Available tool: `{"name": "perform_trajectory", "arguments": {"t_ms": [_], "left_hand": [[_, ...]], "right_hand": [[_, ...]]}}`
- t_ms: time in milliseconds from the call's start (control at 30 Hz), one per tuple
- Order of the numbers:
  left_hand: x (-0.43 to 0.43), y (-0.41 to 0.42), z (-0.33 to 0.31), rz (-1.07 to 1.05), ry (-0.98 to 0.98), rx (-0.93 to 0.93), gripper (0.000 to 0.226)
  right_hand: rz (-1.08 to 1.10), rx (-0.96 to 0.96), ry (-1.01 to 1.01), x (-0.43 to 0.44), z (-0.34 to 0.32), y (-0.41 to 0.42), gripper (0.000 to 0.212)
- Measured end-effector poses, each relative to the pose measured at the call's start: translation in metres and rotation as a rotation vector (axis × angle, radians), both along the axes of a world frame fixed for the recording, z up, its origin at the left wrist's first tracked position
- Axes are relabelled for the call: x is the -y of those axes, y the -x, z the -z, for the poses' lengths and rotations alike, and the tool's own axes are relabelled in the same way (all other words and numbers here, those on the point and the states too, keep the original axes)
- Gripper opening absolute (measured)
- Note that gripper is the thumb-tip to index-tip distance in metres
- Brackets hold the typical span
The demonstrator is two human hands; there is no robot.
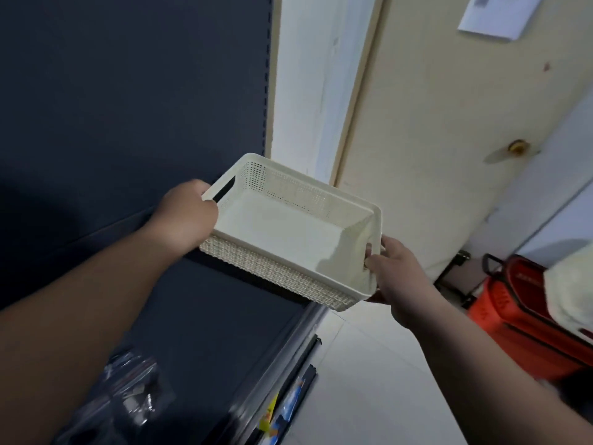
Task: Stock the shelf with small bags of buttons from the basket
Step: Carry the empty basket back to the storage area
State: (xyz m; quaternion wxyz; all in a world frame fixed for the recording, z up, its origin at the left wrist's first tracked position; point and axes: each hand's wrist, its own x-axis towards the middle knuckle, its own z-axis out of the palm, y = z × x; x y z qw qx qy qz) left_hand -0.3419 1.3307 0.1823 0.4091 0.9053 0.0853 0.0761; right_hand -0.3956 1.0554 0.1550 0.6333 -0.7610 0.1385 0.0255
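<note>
Cream rectangular plastic basket (288,191): rounded corners, thick smooth rim, upper walls punched w/ rows of small holes, outer lower band moulded in a woven texture, and a long slot handle showing in the left short end. Its smooth inner floor is in full view. It's held in mid-air, tilted w/ the far-left corner highest, at the right end of the dark navy shelf unit (128,107). It sits partly over the shelf's front edge & partly over the white tiled floor (369,380), w/ the cream door (449,123) behind.

L hand (187,216) grips the left short end just below the slot. Its thumb side lies over the rim w/ knuckles bent; the other fingers go round the outside and are hidden. R hand (398,277) grips the opposite end: two fingertips (370,261) curl onto the inside of the end wall, the rest tuck under the base corner. Both hands are closed tight on the plastic.

Bottom left, under the L forearm, clear plastic zip bags (134,390) lie on a lower shelf w/ small pale bits inside, too blurred to make out.

On the door are a round brass doorknob (518,146) & a white paper sheet (494,14) near the top. A red-orange fabric bag w/ black trim (513,313) stands on the floor at right, apart from the basket.
</note>
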Motion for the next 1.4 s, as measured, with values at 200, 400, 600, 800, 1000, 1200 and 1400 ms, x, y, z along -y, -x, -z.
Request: {"name": "perform_trajectory", "arguments": {"t_ms": [200, 400, 600, 800, 1000, 1200, 1400], "left_hand": [[0.086, -0.012, 0.0, 0.119, -0.017, 0.06, 0.024], [0.21, -0.021, 0.006, 0.25, -0.026, 0.054, 0.025], [0.371, -0.022, 0.016, 0.402, -0.064, 0.012, 0.017], [0.528, -0.011, 0.029, 0.516, -0.029, -0.02, 0.011], [0.65, -0.004, 0.043, 0.7, -0.028, -0.065, 0.024], [0.75, -0.02, 0.062, 0.83, -0.034, -0.077, 0.025], [0.853, -0.075, 0.082, 0.897, -0.07, -0.064, 0.028]], "right_hand": [[0.15, 0.028, 0.073, 0.075, -0.004, 0.019, 0.042], [0.276, 0.009, 0.08, 0.187, 0.003, 0.043, 0.04], [0.377, -0.024, 0.134, 0.334, 0.007, 0.076, 0.041], [0.542, -0.035, 0.193, 0.476, 0.012, 0.114, 0.04], [0.653, -0.117, 0.295, 0.58, 0.02, 0.146, 0.041], [0.743, -0.218, 0.307, 0.653, 0.029, 0.15, 0.047], [0.792, -0.233, 0.331, 0.738, 0.038, 0.108, 0.046]]}}
